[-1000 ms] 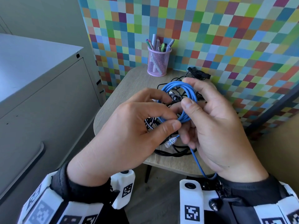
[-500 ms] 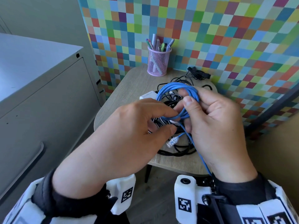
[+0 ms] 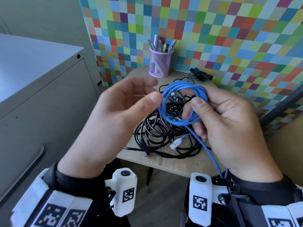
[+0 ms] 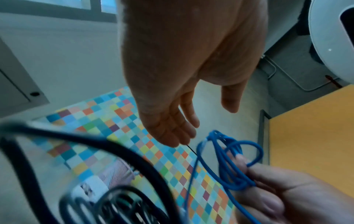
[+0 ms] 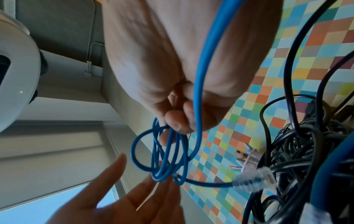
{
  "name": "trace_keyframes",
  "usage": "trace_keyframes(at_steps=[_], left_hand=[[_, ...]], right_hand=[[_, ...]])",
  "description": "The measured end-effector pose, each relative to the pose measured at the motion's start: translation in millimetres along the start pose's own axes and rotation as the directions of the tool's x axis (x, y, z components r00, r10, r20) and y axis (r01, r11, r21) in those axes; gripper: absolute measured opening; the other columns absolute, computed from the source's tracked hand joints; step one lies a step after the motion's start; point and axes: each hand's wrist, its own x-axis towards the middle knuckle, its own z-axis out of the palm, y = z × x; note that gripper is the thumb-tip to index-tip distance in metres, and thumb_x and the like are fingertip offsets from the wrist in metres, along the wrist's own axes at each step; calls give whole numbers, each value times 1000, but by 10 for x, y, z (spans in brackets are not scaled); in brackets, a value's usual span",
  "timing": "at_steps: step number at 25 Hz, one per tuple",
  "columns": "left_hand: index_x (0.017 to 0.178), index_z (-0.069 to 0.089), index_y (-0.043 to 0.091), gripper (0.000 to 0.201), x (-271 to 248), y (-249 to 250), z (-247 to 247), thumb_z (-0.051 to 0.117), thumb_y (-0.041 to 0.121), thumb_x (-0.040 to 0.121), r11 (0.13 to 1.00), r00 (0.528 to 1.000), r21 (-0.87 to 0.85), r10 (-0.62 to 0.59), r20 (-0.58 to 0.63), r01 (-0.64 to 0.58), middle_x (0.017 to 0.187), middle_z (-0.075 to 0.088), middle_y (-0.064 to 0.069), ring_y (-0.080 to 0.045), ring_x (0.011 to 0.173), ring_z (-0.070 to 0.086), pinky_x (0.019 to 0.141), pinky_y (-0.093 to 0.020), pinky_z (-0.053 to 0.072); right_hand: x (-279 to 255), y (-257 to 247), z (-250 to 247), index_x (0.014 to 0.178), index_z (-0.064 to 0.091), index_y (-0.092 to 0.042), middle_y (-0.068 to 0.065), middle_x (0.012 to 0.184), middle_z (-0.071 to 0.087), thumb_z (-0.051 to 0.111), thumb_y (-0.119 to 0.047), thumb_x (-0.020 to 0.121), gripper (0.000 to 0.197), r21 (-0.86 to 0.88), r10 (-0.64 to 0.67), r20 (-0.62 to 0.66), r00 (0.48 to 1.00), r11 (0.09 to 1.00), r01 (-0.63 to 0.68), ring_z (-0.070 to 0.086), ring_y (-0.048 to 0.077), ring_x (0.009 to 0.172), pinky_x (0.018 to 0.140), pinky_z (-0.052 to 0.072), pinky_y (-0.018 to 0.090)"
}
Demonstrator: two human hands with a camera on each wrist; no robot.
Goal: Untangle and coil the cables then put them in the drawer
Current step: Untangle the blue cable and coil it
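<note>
One right hand (image 3: 226, 122) pinches thin blue network cable coil (image 3: 181, 102); left hand (image 3: 121, 112) relaxed, empty. Loose clear plug (image 3: 175, 143) could snag tangled black cables (image 3: 157, 133), unravelling coil.

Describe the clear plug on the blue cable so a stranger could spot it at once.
Start at the small wooden table with its heap of black cables. Above it the right hand holds a coiled blue cable. Its loose end hangs beneath the coil, ending in a transparent plastic plug, the only see-through connector there.
</note>
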Motion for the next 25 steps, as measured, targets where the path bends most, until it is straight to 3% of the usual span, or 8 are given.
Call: trace_keyframes(at_steps=[4,9,11,13,16,18,21,25], left_hand=[[81,64,20,30,-32,-51,195,53,42,98,1000,997,16,7,83,-9,78,65,-6,-29,79,59,77,-44,46],[76,48,17,34,-48,-55,333,46,37,103,991,993,-98,84,-85,-92,64,45,3,-27,65,38,65,-56,35],[76,44,14,36,-59,-73,374,45,33,107,990,980,-68,113,-161,-125,64,42,4,-23,64,36,64,-49,35],[77,39,12,35,-64,-56,392,42,26,108,984,964,-20,169,-206,-177,63,38,1,-25,62,34,60,-37,34],[78,36,9,34,-63,-36,393,40,26,107,969,942,54,248,-227,-242,62,34,-5,-29,60,34,57,-38,33],[79,40,12,33,-47,-55,373,42,23,110,967,937,66,255,-237,-246,60,39,9,-18,57,38,58,-34,37],[79,47,15,32,15,-104,322,45,26,109,979,947,-48,178,-268,-197,61,44,13,-13,56,47,65,-41,45],[81,51,11,31,86,-161,219,46,29,105,961,947,-270,-26,-322,-66,58,39,3,-22,67,52,76,-36,51]], right_hand=[[-30,-45,126,104,75,-18,5,80,71,58,-12,104,18,22,0,89,996,1000,-2,52,15,51,50,43,26],[-51,-30,321,98,58,-15,13,84,61,78,-5,90,23,115,26,-140,990,993,-10,63,28,52,47,53,40],[-64,-26,317,89,49,-13,19,77,54,83,-16,84,34,36,23,-144,989,999,-18,61,37,55,48,53,48],[-80,-76,278,80,54,-12,14,66,56,86,-27,82,35,-61,58,-64,996,996,-62,57,26,54,49,48,38],[-98,-150,254,66,67,-12,2,51,56,79,-26,87,28,-139,93,77,993,987,-82,47,10,46,46,38,25],[-102,-139,273,71,74,-13,6,55,59,76,-24,92,24,-144,81,77,994,987,-69,48,20,47,45,39,34],[-86,-81,324,83,78,-20,12,75,69,72,-26,94,14,176,211,21,977,961,-211,60,24,63,53,46,41],[-61,-45,393,81,76,-18,10,85,73,63,-15,94,18,565,305,135,943,758,-326,72,22,86,69,59,32]])
